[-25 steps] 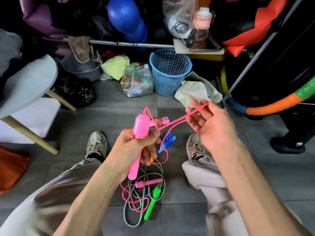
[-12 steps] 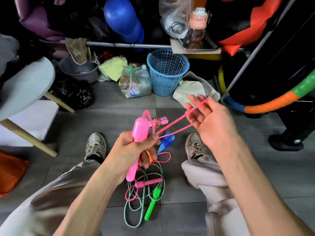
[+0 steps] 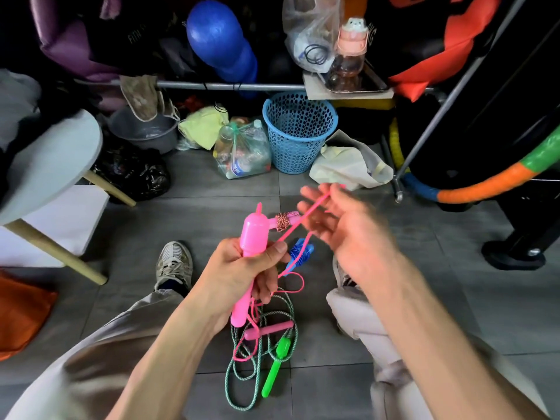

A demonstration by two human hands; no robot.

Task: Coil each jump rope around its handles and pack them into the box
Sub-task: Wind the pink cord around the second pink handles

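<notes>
My left hand [image 3: 239, 274] grips a bright pink jump-rope handle [image 3: 253, 234] upright over the floor between my feet. Its pink cord [image 3: 300, 221] runs taut up and right to my right hand [image 3: 342, 225], which holds a loop of it across the fingers; that hand is blurred. On the floor below lie a second pink handle [image 3: 268, 330], a green handle [image 3: 277, 366] with a green-white rope [image 3: 239, 389] in loose loops, a blue coiled rope [image 3: 300, 256] and a pink handle wrapped in red-white cord [image 3: 285, 221]. No box is in view.
A blue mesh basket [image 3: 298, 131], a clear bag of bottles [image 3: 242, 153] and a pale cloth bag [image 3: 348, 165] stand ahead. A grey round stool [image 3: 51, 165] is at left, a black stand with a coloured hoop [image 3: 485, 189] at right. My shoes [image 3: 174, 263] flank the ropes.
My right hand has swung down and left toward the handle with the cord loop, shortening the taut stretch. The left hand keeps its hold on the handle.
</notes>
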